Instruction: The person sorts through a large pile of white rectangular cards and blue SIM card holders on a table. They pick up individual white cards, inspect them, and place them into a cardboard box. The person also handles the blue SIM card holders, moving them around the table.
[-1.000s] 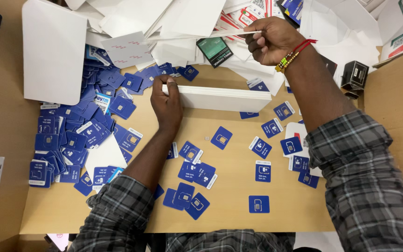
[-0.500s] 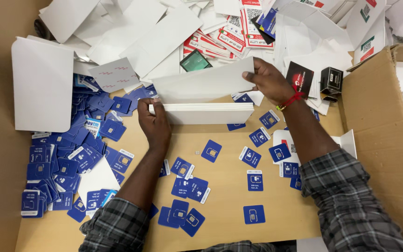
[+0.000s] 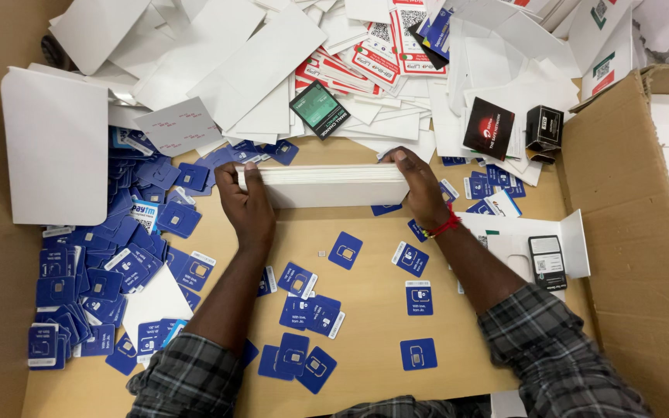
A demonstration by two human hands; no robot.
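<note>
Left of the left hand [image 3: 246, 203] lies a heap of blue cards [image 3: 110, 255] too many to count, both hands, left and right hand [image 3: 420, 188], clamp one stack of white cards [image 3: 327, 184] endwise on the bare surface [image 3: 373, 310], a cardboard wall [image 3: 629, 224] rising just right.

A white card stack [image 3: 327, 184] is gripped at its ends by the left hand [image 3: 243, 205] and right hand [image 3: 420, 190]; blue cards [image 3: 102, 263] are scattered around.
</note>
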